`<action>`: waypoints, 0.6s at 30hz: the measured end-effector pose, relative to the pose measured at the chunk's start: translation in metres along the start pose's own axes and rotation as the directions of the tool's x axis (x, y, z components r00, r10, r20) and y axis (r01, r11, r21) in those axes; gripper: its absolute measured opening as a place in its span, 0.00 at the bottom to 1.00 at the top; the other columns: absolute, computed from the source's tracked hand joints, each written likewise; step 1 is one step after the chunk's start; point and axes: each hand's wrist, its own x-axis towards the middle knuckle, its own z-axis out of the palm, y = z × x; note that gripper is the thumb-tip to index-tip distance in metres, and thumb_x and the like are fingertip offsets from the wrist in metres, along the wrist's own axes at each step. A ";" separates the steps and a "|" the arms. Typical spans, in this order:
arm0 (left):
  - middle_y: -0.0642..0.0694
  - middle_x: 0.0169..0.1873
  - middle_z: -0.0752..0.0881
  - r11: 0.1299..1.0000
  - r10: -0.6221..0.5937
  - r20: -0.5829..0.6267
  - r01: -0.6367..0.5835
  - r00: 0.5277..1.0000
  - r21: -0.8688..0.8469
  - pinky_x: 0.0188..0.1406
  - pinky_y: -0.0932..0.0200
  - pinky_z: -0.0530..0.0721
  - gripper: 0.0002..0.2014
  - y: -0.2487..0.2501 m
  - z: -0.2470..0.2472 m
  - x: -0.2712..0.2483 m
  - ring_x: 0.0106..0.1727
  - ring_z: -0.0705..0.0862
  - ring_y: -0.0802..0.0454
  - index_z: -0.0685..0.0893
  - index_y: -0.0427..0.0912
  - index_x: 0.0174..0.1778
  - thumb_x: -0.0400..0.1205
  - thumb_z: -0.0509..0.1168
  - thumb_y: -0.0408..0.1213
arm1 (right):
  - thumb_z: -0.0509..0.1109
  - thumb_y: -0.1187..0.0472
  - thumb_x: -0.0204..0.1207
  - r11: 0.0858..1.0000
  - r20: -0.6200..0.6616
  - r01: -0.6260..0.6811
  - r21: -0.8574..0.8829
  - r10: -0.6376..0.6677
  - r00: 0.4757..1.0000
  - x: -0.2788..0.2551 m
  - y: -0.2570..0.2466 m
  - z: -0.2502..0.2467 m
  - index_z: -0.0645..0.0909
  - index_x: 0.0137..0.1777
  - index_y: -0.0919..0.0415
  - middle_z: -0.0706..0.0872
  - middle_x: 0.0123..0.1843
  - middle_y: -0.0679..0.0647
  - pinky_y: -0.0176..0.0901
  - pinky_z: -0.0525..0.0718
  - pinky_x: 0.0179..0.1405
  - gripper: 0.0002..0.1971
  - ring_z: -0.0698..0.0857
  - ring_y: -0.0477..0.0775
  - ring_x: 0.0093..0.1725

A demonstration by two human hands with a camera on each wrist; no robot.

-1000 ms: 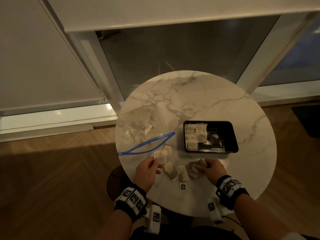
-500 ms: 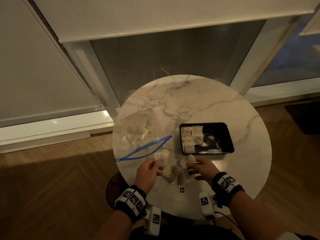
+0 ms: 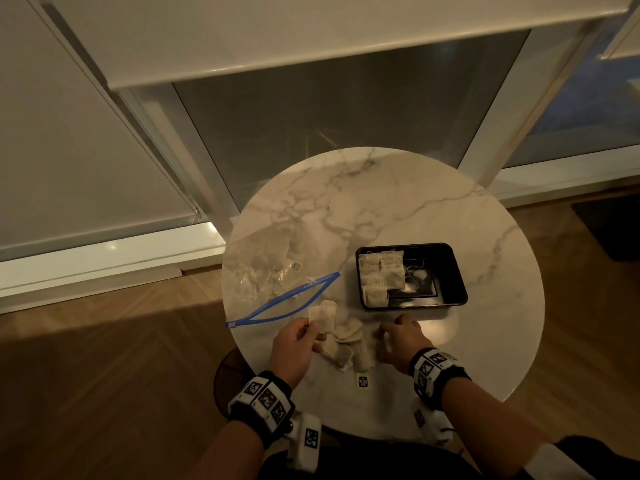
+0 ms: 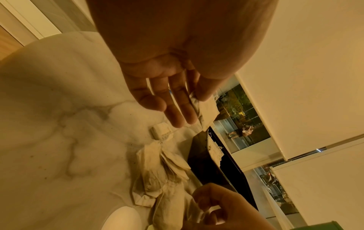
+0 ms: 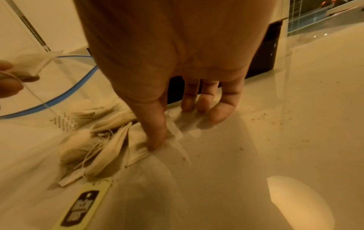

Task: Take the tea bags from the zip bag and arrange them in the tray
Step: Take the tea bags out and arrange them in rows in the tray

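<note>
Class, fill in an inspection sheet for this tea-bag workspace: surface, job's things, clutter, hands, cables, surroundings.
Surface: round marble table, specks near the right hand.
Job's things: black tray with tea bags at its left end; zip bag open, some bags inside; loose pile near the front edge.
Clutter: paper tag on the table.
Hands: left hand pinches a tea bag; right hand presses on the pile, fingers straight.
Cables: nothing seen.
Surroundings: wood floor, window with blinds.

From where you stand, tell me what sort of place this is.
Probably a living room or hotel room at night: a small round marble table on a wooden floor, beside tall windows with roller blinds.
</note>
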 end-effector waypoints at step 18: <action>0.46 0.37 0.91 0.998 0.041 -0.036 -0.043 0.999 -0.049 0.38 0.61 0.86 0.09 0.028 0.015 0.007 0.39 0.89 0.55 0.88 0.50 0.42 0.86 0.65 0.37 | 0.72 0.65 0.78 0.437 -0.012 -0.003 0.900 0.032 0.999 -0.034 0.003 -0.061 0.82 0.60 0.55 0.88 0.52 0.62 0.45 0.86 0.34 0.12 0.90 0.59 0.43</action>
